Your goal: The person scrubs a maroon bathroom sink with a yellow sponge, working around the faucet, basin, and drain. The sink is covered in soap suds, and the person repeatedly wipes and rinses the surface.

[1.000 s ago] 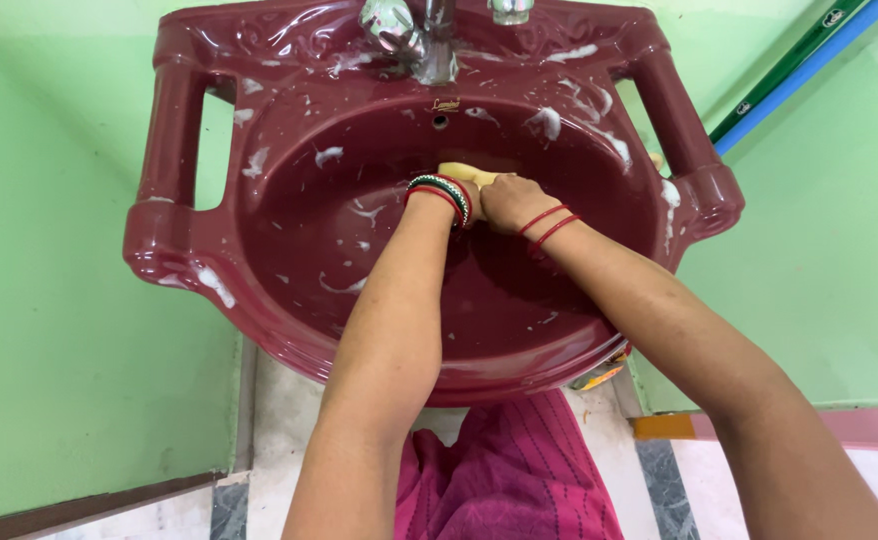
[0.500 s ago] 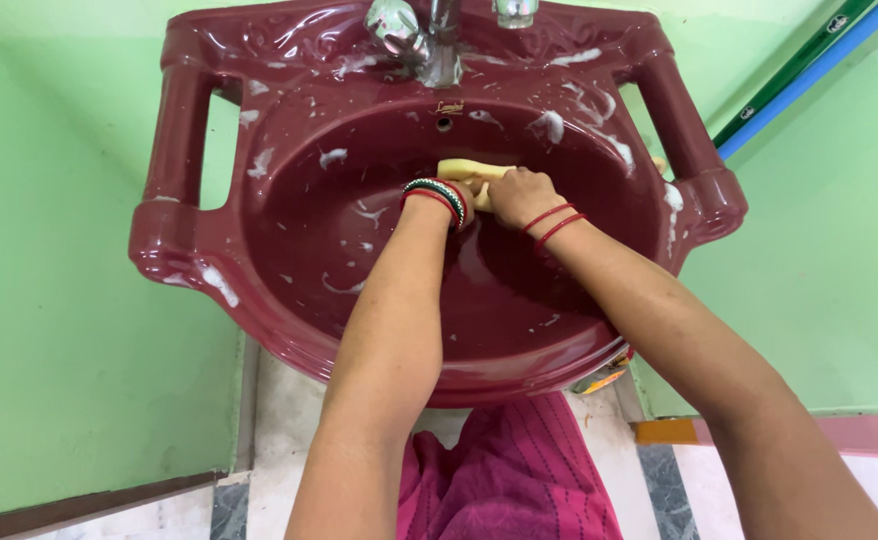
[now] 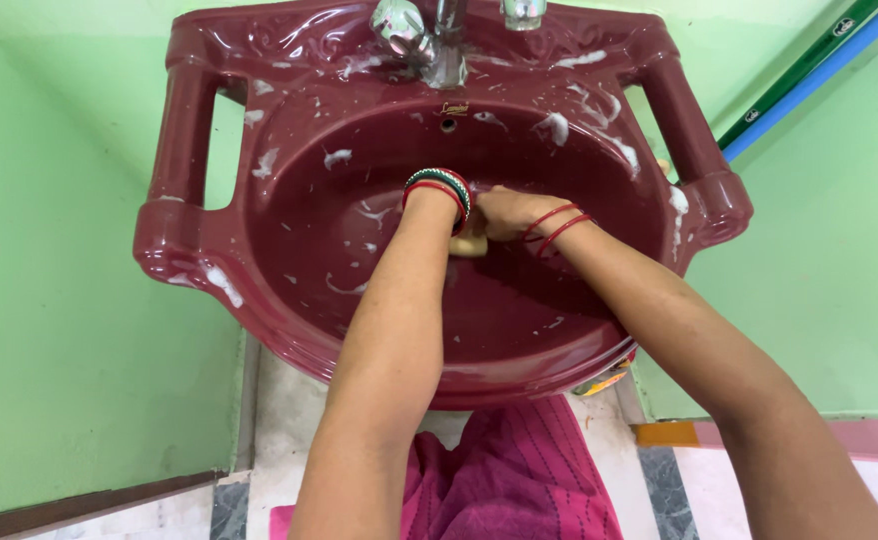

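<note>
- Pressing a yellow sponge (image 3: 473, 245) against the inner wall of the maroon basin (image 3: 289, 260), below the overflow hole (image 3: 448, 125) and well under the tap (image 3: 429, 45).
- Left hand (image 3: 456, 215) is mostly hidden behind its own wrist and the green, white and red bangles (image 3: 440, 188); its grip looks closed on the sponge, though I can't see the fingers.
- Right hand (image 3: 507, 213), with thin red bangles (image 3: 551, 228) at the wrist, lies flat and bears down just beside the sponge; whether it also clasps it, I can't tell.
- Handling, as I judge it: light, soft, squashes under the palm, and slick with lather, so it could skid on the glazed bowl. Best held across the broad faces, thumb under, fingers on top.
- Looks: pale yellow, only one small corner showing beneath my left wrist.
- White foam streaks (image 3: 224, 285) dot the basin rim and wall around the sponge.
</note>
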